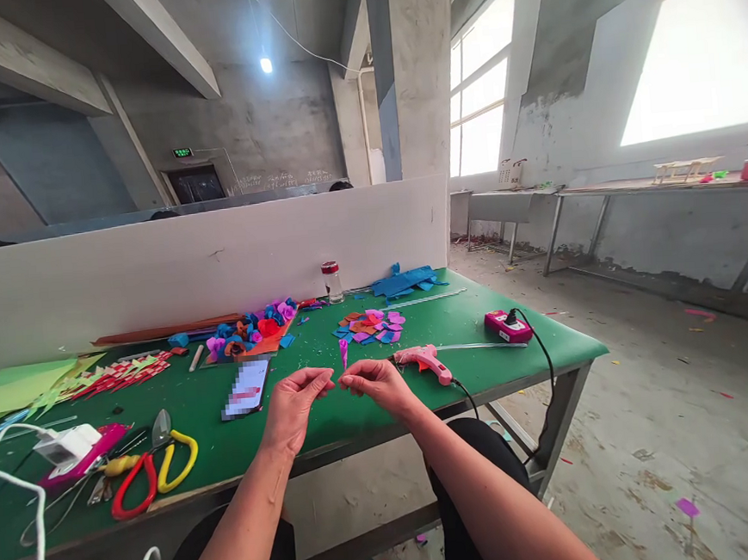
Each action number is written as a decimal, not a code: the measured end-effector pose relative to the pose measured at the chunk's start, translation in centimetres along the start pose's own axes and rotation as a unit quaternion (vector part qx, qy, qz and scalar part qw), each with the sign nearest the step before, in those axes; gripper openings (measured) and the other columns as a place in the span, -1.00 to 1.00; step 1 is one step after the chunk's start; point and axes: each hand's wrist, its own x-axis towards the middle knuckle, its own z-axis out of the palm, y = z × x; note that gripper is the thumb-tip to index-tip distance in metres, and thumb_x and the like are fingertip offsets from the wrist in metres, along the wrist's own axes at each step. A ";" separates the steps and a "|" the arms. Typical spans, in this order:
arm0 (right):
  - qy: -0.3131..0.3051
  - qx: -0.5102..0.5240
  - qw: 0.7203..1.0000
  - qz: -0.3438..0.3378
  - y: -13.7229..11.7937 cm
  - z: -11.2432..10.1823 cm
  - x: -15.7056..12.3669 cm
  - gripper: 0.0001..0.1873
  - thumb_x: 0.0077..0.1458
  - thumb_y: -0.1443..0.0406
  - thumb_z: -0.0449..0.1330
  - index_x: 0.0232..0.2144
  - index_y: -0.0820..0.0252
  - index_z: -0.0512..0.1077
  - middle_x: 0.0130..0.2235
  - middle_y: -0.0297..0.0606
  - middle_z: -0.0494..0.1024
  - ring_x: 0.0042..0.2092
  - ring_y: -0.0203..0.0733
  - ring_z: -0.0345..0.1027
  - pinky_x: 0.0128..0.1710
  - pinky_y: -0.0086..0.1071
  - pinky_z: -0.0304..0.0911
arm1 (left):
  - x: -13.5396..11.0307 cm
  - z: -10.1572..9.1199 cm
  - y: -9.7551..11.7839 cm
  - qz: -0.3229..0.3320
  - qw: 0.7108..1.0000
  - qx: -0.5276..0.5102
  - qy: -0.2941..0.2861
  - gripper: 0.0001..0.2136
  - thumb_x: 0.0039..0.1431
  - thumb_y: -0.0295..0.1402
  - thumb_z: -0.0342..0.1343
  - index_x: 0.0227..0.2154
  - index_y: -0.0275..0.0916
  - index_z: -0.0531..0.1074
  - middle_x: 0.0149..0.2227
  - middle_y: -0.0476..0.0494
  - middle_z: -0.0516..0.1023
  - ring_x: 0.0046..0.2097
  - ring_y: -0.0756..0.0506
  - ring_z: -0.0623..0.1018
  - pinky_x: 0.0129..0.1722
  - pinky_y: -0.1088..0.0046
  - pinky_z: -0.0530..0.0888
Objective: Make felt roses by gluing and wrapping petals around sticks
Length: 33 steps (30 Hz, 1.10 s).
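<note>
My right hand [379, 387] pinches the lower end of a small purple rolled paper piece [344, 351], which points upward above the fingertips. My left hand [300, 400] is a short gap to the left, thumb and fingertips pressed together; whatever they hold, if anything, is too small to make out. Behind the hands lies a loose pile of cut paper petals [372, 326] in purple, blue, orange and red. A pink glue gun [424, 360] rests on its side just right of my right hand. Near my left hand lies a phone [246, 388] with its screen lit.
On the green table [320, 422] are paper flowers [248, 331], blue paper [406, 283], a red-lidded jar [332, 283], red-and-yellow-handled scissors [163, 460] and green paper sheets [20, 390]. A pink power socket [508, 326] with a black cord sits at right. A white partition [217, 258] stands behind.
</note>
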 end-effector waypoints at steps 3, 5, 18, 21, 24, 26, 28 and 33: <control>0.006 -0.012 1.000 0.003 0.4 0.1 0.1 -0.70 -0.08 0.06 0.38 -0.47 0.19 0.59 -0.48 -0.31 0.55 -0.46 -0.31 0.23 -0.43 -0.42 0.17 | -0.1 0.0 0.2 0.006 1.000 -0.002 0.003 -0.71 -0.33 -0.19 0.47 -0.55 -0.24 0.58 -0.50 -0.05 0.54 -0.40 -0.02 0.41 -0.32 0.47 0.34; 0.011 -0.014 1.000 0.005 0.5 0.3 0.2 -0.70 -0.08 0.06 0.37 -0.48 0.19 0.58 -0.48 -0.31 0.55 -0.47 -0.32 0.22 -0.44 -0.43 0.16 | -0.1 -0.1 0.1 0.015 1.000 0.002 -0.007 -0.71 -0.26 -0.15 0.44 -0.59 -0.24 0.53 -0.55 0.00 0.47 -0.45 0.02 0.34 -0.38 0.49 0.29; 0.001 -0.021 1.000 0.019 0.5 0.9 -0.2 -0.66 -0.08 0.04 0.36 -0.48 0.22 0.56 -0.50 -0.32 0.53 -0.48 -0.33 0.22 -0.44 -0.42 0.14 | -0.1 0.0 0.1 -0.025 0.995 -0.019 -0.091 -0.63 -0.13 -0.16 0.41 -0.25 -0.24 0.64 -0.24 -0.18 0.61 -0.29 -0.06 0.40 -0.28 0.44 0.30; -0.019 -0.004 0.999 0.026 0.3 1.1 -0.3 -0.64 -0.09 0.02 0.37 -0.47 0.22 0.57 -0.47 -0.30 0.56 -0.46 -0.32 0.24 -0.40 -0.40 0.18 | -0.2 0.2 0.2 -0.051 0.984 -0.075 -0.152 -0.64 -0.04 -0.15 0.36 -0.21 -0.25 0.64 -0.32 -0.18 0.61 -0.26 -0.08 0.43 -0.23 0.41 0.33; -0.031 0.016 0.999 0.038 0.2 1.3 -0.4 -0.61 -0.12 0.00 0.38 -0.48 0.22 0.56 -0.47 -0.30 0.55 -0.46 -0.32 0.23 -0.38 -0.39 0.19 | -0.1 0.2 0.3 -0.070 0.978 -0.102 -0.169 -0.67 -0.01 -0.18 0.35 -0.21 -0.25 0.64 -0.39 -0.16 0.59 -0.29 -0.07 0.44 -0.22 0.39 0.36; -0.031 0.027 0.998 0.048 0.0 1.4 -0.5 -0.60 -0.15 -0.01 0.39 -0.49 0.22 0.55 -0.49 -0.31 0.53 -0.46 -0.32 0.23 -0.38 -0.38 0.19 | -0.1 0.2 0.2 -0.069 0.979 -0.110 -0.156 -0.73 -0.04 -0.22 0.38 -0.30 -0.27 0.65 -0.42 -0.14 0.58 -0.33 -0.05 0.44 -0.26 0.41 0.37; -0.032 0.031 0.997 0.056 -0.2 1.4 -0.6 -0.59 -0.17 -0.02 0.41 -0.49 0.22 0.55 -0.49 -0.31 0.52 -0.46 -0.31 0.22 -0.38 -0.38 0.18 | -0.1 0.2 0.2 -0.067 0.980 -0.116 -0.146 -0.77 -0.07 -0.25 0.40 -0.36 -0.28 0.65 -0.45 -0.12 0.57 -0.36 -0.04 0.44 -0.29 0.41 0.37; -0.040 0.050 0.996 0.062 -0.8 1.2 -1.0 -0.60 -0.13 -0.02 0.39 -0.48 0.22 0.55 -0.48 -0.31 0.52 -0.45 -0.32 0.22 -0.36 -0.39 0.17 | 0.1 0.0 0.1 -0.062 0.976 -0.138 -0.156 -0.75 -0.02 -0.20 0.37 -0.38 -0.31 0.64 -0.42 -0.13 0.56 -0.35 -0.04 0.46 -0.30 0.41 0.41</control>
